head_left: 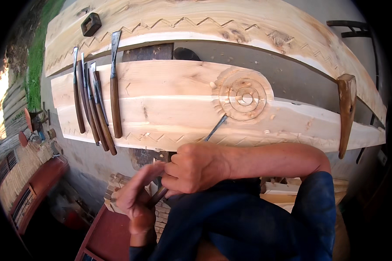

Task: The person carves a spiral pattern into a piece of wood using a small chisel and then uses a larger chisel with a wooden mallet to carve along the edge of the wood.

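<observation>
My right hand (198, 167) is closed in a fist around a carving chisel (215, 128). The narrow metal blade points away to the upper right, its tip at the lower edge of a carved round rosette (244, 95) with rings and a notched border. My left hand (137, 193) is at the near end of the chisel's dark handle, its fingers stretched out and slightly blurred; whether the palm touches the handle is hard to see. The rosette is cut into a pale wooden board (170, 111) lying in front of me.
Several chisels (91, 104) lie on the board's left part. A wooden mallet-like piece (346, 115) rests across its right end. Beyond lies a curved board (191, 26) with zigzag carving and a dark block (91, 24). Small wood blocks (117, 185) and a red bench (106, 232) are at lower left.
</observation>
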{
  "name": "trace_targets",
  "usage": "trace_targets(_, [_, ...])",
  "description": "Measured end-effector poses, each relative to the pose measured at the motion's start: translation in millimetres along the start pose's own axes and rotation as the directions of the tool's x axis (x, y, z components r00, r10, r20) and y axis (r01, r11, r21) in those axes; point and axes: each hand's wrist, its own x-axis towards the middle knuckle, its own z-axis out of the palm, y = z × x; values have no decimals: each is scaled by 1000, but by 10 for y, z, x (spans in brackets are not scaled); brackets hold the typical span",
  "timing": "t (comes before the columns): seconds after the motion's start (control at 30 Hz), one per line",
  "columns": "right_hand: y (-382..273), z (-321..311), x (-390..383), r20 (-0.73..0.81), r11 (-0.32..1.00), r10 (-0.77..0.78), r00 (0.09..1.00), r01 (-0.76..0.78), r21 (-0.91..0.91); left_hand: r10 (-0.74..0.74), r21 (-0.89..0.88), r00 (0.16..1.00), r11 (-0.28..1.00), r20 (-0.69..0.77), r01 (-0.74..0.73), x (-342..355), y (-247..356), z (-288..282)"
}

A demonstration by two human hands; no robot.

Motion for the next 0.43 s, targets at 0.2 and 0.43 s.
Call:
trace_targets(0.2, [-224,17,-35,-11,976,-111,994,107,-189,-223,-186,962,950,154,250,-317,23,-43])
trace_targets(0.43, [-165,25,-57,2,995,-78,997,78,-57,-463,-251,869,832,175,494,-474,142,101])
